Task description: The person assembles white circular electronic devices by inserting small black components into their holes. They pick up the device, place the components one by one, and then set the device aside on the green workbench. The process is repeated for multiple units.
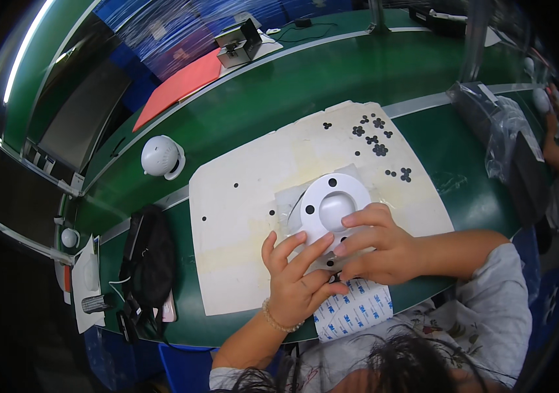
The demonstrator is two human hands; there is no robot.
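A white ring-shaped plastic base (318, 195) with a round hollow in its middle lies in front of me. Black round pads (310, 209) are on its rim; another black pad (330, 263) shows between my hands. My left hand (296, 281) rests its outstretched fingertips on the base's near left side, fingers apart. From the right, my right hand (384, 247) touches the base with spread, slightly bent fingers, one reaching the hollow's edge. Clear plastic film (286, 200) lies beneath the base. A white backing sheet with blue print (358, 311) sits below my hands, partly covered by them.
Loose black pads (379, 150) lie singly and in clusters on the cream board (233, 249). A white rounded device (161, 157) stands at far left, near a black bag (147, 255). Plastic-wrapped items (505, 131) are at far right. A red sheet (181, 88) lies behind.
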